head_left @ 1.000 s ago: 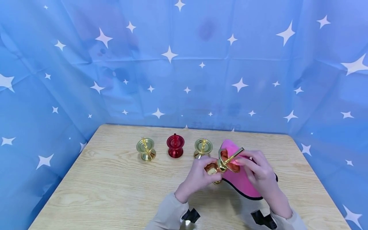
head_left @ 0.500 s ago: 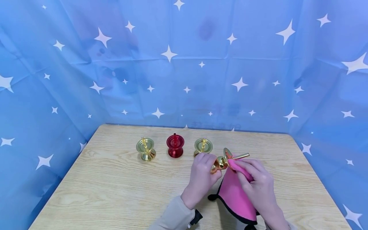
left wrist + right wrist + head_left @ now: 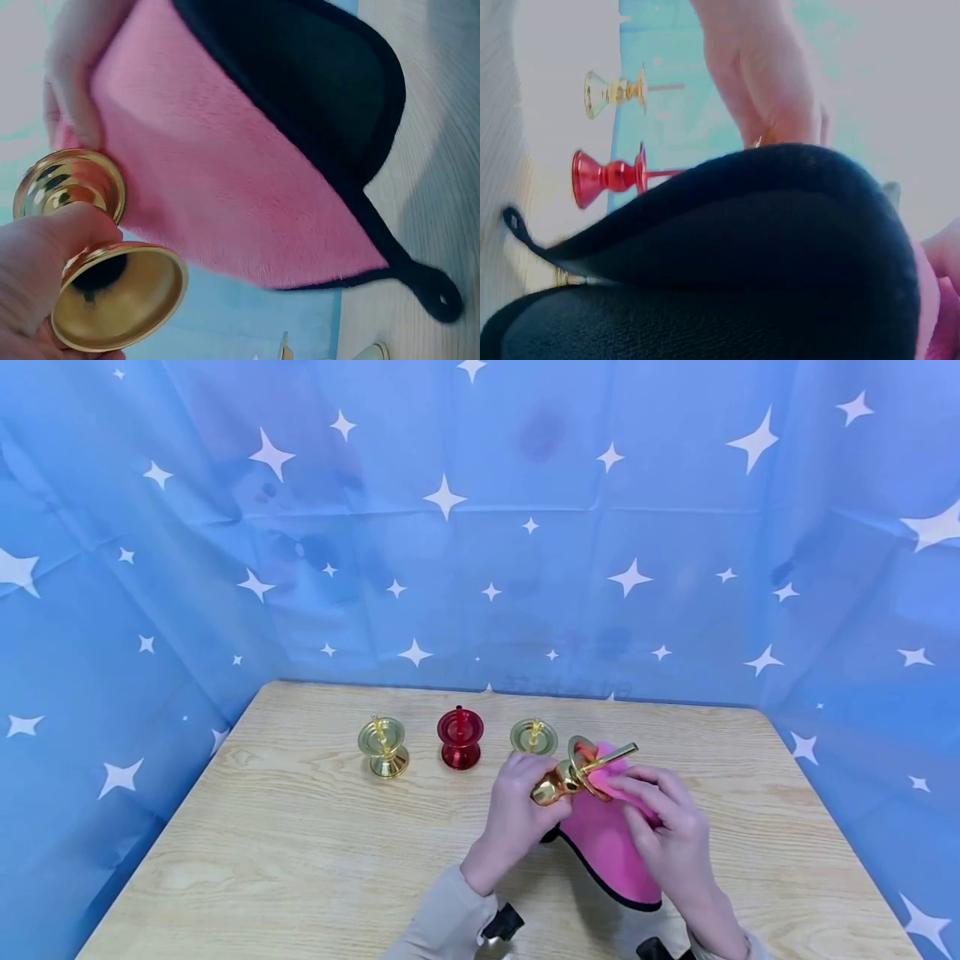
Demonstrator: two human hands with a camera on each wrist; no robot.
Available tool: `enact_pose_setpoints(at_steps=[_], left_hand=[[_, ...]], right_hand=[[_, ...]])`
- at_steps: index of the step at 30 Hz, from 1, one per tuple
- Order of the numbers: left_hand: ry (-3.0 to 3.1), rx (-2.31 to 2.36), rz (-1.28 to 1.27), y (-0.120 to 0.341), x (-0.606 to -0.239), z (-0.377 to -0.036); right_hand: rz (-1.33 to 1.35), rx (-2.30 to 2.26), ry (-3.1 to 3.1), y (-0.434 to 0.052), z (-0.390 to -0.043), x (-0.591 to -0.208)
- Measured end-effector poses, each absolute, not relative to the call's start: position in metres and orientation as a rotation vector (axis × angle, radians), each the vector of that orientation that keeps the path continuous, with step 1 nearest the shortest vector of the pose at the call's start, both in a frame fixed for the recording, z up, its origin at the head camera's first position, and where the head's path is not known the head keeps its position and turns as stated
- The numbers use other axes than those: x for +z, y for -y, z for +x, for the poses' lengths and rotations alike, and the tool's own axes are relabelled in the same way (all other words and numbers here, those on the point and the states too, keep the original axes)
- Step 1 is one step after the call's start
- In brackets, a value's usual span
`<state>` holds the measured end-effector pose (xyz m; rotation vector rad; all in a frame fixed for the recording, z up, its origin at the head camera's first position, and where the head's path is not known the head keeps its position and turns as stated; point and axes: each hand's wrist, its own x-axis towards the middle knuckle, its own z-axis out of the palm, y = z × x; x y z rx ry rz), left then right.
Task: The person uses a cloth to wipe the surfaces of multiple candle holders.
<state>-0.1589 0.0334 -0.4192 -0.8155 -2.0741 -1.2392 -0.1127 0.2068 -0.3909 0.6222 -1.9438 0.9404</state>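
Note:
My left hand (image 3: 517, 814) grips a gold candle holder (image 3: 573, 772) by its stem and base, tilted so its spike points up to the right. In the left wrist view the holder's hollow base (image 3: 120, 300) faces the camera, my fingers curled round the stem. My right hand (image 3: 663, 827) holds a pink cloth (image 3: 607, 843) with a black edge against the holder's cup. The cloth (image 3: 247, 180) hangs down to the table, and its black back (image 3: 742, 255) fills the right wrist view.
On the wooden table (image 3: 300, 843) stand a gold holder (image 3: 383, 747), a red holder (image 3: 460, 737) and another gold holder (image 3: 533, 736) in a row behind my hands. A blue star-printed curtain (image 3: 480, 527) closes in the back and both sides.
The held gold holder has tipped and turned between my hands while the right hand rubbed the pink cloth over its cup. The cloth shifted a little left. The three standing holders have not moved.

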Motion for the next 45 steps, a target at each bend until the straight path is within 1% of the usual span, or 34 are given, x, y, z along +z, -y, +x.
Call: enact_pose_setpoints(at_steps=[4, 8, 11, 15, 18, 20, 22, 25, 28, 31, 34, 41, 45], left_hand=[[2.056, -1.345, -0.899, -0.032, -0.421, -0.161], [2.070, -1.434, -0.981, -0.032, -0.421, -0.160], [2.096, -1.473, -1.006, -0.033, -0.420, -0.159], [2.129, -1.518, -0.952, -0.035, -0.419, -0.159], [2.144, -1.561, -0.875, -0.038, -0.419, -0.158], [2.150, -1.578, -0.815, -0.040, -0.419, -0.158], [2.159, -1.586, -0.747, -0.042, -0.419, -0.158], [2.168, -1.561, -0.635, -0.044, -0.419, -0.159], [2.182, -1.528, -0.542, -0.046, -0.417, -0.159], [2.224, -1.494, -0.512, -0.046, -0.414, -0.158], [2.300, -1.450, -0.582, -0.044, -0.412, -0.157], [2.388, -1.415, -0.972, -0.028, -0.406, -0.159], [2.349, -1.538, -1.023, -0.023, -0.408, -0.161]], right_hand=[[0.624, 1.024, 1.958, -0.216, -0.119, -0.393], [0.477, 1.219, 2.003, -0.220, -0.124, -0.393], [0.288, 1.620, 1.999, -0.221, -0.126, -0.394], [0.087, 2.237, 1.839, -0.220, -0.125, -0.396], [-0.013, 2.549, 1.733, -0.217, -0.123, -0.398], [-0.087, 2.651, 1.691, -0.213, -0.121, -0.399], [-0.160, 2.662, 1.697, -0.207, -0.119, -0.400], [-0.229, 2.562, 1.755, -0.196, -0.113, -0.401], [-0.243, 2.468, 1.788, -0.188, -0.108, -0.402], [-0.232, 2.439, 1.775, -0.184, -0.106, -0.403], [-0.243, 2.460, 1.748, -0.183, -0.106, -0.403], [-0.344, 2.581, 1.720, -0.195, -0.111, -0.402], [-0.345, 2.644, 1.712, -0.200, -0.112, -0.403]])
